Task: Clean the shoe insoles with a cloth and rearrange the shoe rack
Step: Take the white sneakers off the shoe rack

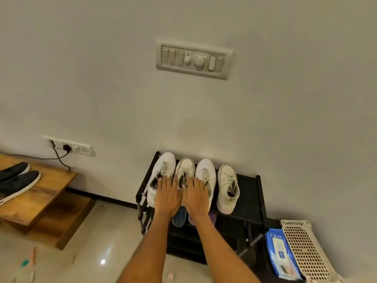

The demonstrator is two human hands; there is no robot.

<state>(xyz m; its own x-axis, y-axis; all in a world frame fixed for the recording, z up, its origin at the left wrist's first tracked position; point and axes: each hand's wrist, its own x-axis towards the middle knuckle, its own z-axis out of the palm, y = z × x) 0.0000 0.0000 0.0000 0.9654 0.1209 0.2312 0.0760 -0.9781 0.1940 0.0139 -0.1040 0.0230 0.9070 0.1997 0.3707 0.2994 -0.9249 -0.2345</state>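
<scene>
Four white lace-up sneakers sit in a row, toes to the wall, on the top shelf of a black metal shoe rack [250, 199]. Left hand [167, 196] lies flat, fingers straight, on the leftmost white sneaker [162, 170] and the second white sneaker [184, 170]. Right hand [196, 198] lies flat, fingers spread, over the second and third white sneaker [206, 172]. Fourth white sneaker [227, 186] stands untouched. Blue shoe [179, 218] on the lower shelf. Blue wet-wipes pack [280, 254] on the floor right of the rack, beside a beige perforated plastic basket [306, 252]. Dark slip-on shoes [19, 180] on a wooden bench [47, 193] at left.
</scene>
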